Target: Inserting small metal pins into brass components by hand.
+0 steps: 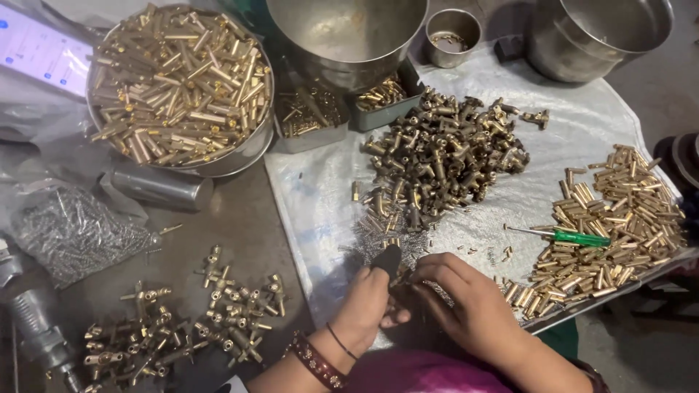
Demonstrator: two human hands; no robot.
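Soft overhead light is falling evenly across the scene. Glare is glinting off the brass tubes (182,84) and the steel bowl (348,33). The white sheet (320,196) is looking washed out; edges are darkening and softening slightly.

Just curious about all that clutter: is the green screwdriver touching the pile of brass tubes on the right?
Touching. The head view shows the green screwdriver lying with its handle end against the pile of brass tubes, no gap between them.
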